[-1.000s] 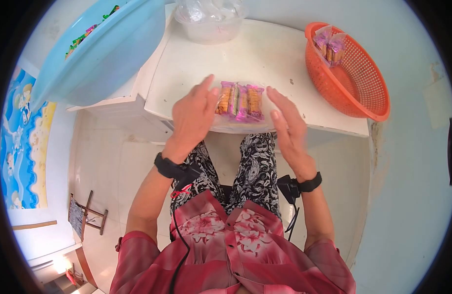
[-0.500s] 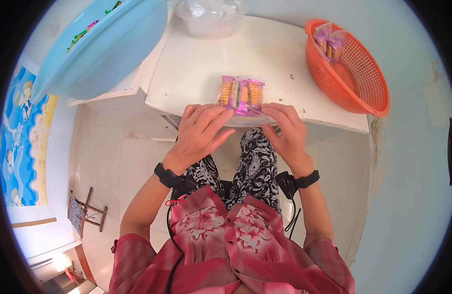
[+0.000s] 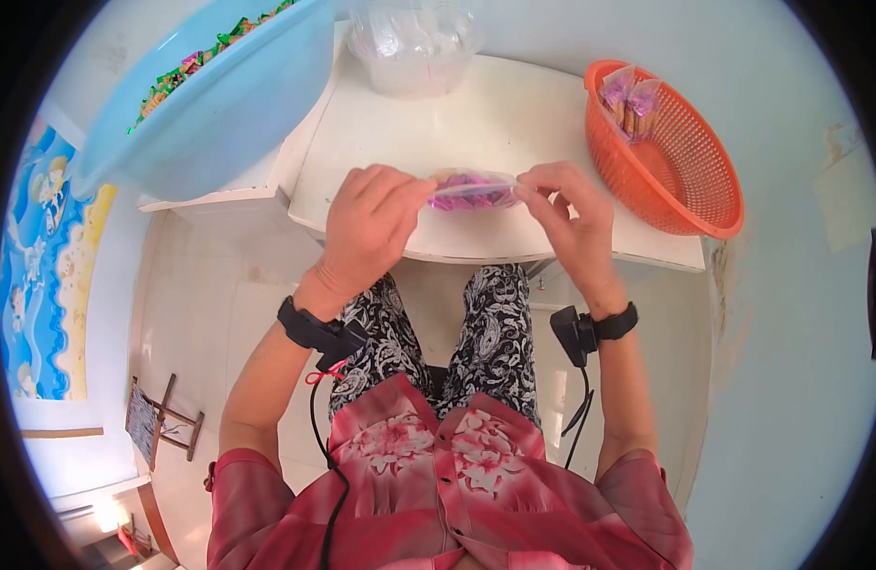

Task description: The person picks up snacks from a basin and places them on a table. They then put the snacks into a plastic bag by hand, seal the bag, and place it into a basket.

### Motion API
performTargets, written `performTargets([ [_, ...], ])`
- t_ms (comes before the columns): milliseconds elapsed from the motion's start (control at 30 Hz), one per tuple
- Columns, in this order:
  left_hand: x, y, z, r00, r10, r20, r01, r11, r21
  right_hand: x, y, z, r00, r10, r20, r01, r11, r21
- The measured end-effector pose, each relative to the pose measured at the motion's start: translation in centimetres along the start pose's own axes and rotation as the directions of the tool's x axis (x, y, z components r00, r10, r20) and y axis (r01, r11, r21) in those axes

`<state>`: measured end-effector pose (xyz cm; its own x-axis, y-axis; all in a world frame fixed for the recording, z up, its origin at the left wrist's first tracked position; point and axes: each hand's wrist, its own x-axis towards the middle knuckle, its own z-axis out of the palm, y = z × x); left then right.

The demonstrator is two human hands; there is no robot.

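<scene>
A clear plastic bag point(image 3: 476, 195) of purple-wrapped snack packets stands tilted up near the front of the white table, its top edge toward me. My left hand point(image 3: 373, 214) pinches the left corner of that edge. At the right corner, my right hand point(image 3: 573, 214) grips between thumb and fingers. The edge is stretched between both hands, and the packets hang below it inside the bag.
An orange plastic basket point(image 3: 661, 180) on the table's right holds bagged snacks point(image 3: 631, 109). To the left is a big blue basin point(image 3: 219, 114) of green-wrapped packets. A clear plastic tub point(image 3: 414, 71) stands at the back of the white table point(image 3: 514, 114). A folding stool point(image 3: 162, 423) is on the floor.
The bag was lying flat with the packets facing up; both hands have raised its near edge and now pinch its corners. The view has shifted slightly.
</scene>
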<state>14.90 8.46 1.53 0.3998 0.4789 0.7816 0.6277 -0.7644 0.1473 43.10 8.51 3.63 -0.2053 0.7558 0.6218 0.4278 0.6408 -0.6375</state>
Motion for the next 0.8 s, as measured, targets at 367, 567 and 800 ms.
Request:
performTargets([
  [367,3.2,-0.2,-2.1,0.942,-0.259,0.213,0.325,0.864,-0.384,1.4,3.8,0.4,0.971,0.237,0.038,-0.238,0.927,0.289],
  [567,4.2,-0.4,-1.7,0.942,-0.176,0.287,0.281,0.88,-0.383,1.6,3.6,0.1,0.965,0.235,0.119,-0.263,0.883,0.388],
  [800,6.6,-1.5,-1.5,0.897,-0.178,0.404,0.354,0.836,-0.419,1.8,2.8,-0.5,0.977,0.193,0.088,-0.211,0.861,0.463],
])
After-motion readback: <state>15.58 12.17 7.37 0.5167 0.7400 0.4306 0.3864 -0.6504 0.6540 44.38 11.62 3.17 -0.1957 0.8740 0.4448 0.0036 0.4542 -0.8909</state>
